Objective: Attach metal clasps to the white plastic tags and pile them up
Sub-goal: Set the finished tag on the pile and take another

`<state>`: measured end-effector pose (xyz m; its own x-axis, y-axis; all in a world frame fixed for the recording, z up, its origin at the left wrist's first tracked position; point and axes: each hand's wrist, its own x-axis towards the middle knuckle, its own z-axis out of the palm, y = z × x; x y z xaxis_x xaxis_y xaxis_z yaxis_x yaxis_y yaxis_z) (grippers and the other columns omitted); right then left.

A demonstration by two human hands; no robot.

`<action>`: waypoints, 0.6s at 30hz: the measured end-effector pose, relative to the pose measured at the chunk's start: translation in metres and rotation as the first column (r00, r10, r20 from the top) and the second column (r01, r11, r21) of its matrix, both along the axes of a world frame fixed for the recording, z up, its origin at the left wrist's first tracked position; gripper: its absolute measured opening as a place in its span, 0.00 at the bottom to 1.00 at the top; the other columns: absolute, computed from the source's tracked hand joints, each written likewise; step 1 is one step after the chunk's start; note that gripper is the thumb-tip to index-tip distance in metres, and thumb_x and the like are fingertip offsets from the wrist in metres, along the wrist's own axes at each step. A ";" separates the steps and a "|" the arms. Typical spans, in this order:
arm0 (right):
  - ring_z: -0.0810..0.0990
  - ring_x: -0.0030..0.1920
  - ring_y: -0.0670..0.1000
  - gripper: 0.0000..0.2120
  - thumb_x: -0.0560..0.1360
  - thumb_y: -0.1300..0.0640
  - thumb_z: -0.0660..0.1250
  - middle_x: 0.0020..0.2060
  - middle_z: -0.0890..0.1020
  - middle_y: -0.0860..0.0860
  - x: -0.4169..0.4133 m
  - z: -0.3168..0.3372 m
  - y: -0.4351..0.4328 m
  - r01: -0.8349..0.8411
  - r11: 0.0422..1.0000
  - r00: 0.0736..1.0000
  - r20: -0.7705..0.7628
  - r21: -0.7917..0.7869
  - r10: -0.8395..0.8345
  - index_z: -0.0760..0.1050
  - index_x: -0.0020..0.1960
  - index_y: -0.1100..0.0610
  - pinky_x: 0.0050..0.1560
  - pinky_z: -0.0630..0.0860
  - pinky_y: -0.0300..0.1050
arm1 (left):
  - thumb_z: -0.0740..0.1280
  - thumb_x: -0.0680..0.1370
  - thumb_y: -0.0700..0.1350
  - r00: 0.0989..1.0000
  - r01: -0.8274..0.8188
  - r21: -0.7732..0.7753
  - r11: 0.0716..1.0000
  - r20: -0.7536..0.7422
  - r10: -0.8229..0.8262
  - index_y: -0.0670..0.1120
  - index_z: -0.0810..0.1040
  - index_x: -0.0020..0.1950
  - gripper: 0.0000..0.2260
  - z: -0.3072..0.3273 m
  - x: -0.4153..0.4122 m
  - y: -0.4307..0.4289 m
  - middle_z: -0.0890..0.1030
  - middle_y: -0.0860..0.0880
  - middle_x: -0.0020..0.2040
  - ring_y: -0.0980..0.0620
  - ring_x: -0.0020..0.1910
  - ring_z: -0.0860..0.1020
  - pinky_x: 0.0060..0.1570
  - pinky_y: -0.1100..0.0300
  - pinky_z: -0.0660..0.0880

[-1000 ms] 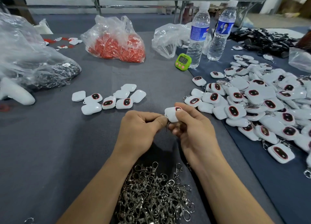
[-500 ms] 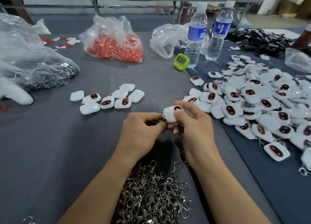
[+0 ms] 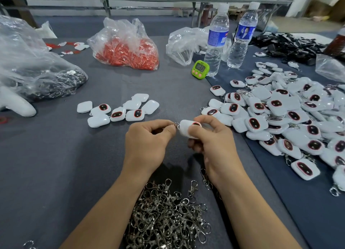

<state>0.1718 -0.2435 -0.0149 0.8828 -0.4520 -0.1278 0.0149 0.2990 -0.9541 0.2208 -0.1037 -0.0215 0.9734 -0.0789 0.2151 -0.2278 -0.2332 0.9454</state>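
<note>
My right hand (image 3: 214, 142) grips a white plastic tag (image 3: 187, 127) with a dark red-rimmed oval window, held above the grey table. My left hand (image 3: 147, 142) pinches a small metal clasp ring (image 3: 176, 124) at the tag's left corner. A heap of loose metal clasps (image 3: 168, 217) lies between my forearms near the table's front. Several white tags without clasps (image 3: 119, 110) lie in a small group left of centre. A large pile of tags with clasps (image 3: 291, 118) covers the right side.
A bag of red parts (image 3: 127, 48) sits at the back centre, a clear bag with dark parts (image 3: 37, 71) at the left. Two water bottles (image 3: 216, 39) and a green timer (image 3: 200, 69) stand behind the hands. Black straps (image 3: 287, 47) lie far right.
My hands have shifted slightly apart: the tag has tilted to the right in my right hand, and the metal ring now shows at its left corner between my left fingertips.
</note>
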 end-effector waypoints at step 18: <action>0.84 0.35 0.47 0.10 0.76 0.72 0.67 0.40 0.87 0.55 -0.001 0.004 -0.010 -0.134 0.972 0.990 -0.013 0.194 0.140 0.82 0.51 0.60 0.36 0.79 0.36 | 0.75 0.72 0.50 0.999 0.027 0.463 0.886 0.025 -0.043 0.62 0.86 0.47 0.07 -0.004 -0.003 0.004 0.81 0.68 0.36 0.68 0.41 0.79 0.41 0.78 0.70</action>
<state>0.1711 -0.2532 -0.0106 0.9298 -0.2916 -0.2247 -0.0634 0.4745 -0.8780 0.2176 -0.0994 -0.0252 0.9612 -0.2108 0.1781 -0.2730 -0.6332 0.7242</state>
